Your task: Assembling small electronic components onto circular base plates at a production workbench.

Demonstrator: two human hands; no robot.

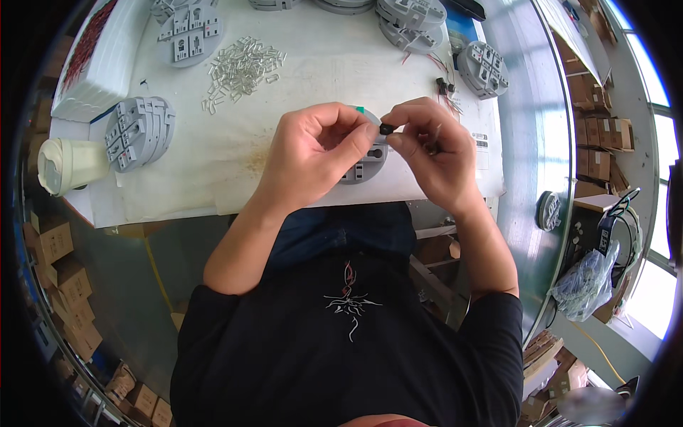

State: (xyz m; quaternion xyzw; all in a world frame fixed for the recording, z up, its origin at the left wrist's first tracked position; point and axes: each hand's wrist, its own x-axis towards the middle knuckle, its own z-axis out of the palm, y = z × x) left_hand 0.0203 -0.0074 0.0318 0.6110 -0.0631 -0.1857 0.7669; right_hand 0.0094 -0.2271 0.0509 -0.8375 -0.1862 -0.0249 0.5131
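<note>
A small black part (386,129) is held up at the meeting fingertips of both hands. My right hand (437,153) pinches it between thumb and forefinger, with the other fingers curled; something small shows near that palm, too unclear to name. My left hand (313,153) has thumb and forefinger pressed together right beside the black part; what lies between them is hidden. Below the hands is a grey round slotted base (368,169) on the white-covered table, partly covered by the fingers. A bit of green (359,109) shows at its far edge.
A heap of small clear tubes (243,67) lies beyond my left hand. Grey round bases (141,134) stand around the table (192,164). Black parts with red wires (445,87) lie at the far right. A cream cup (71,165) and a white foam box (99,64) occupy the left.
</note>
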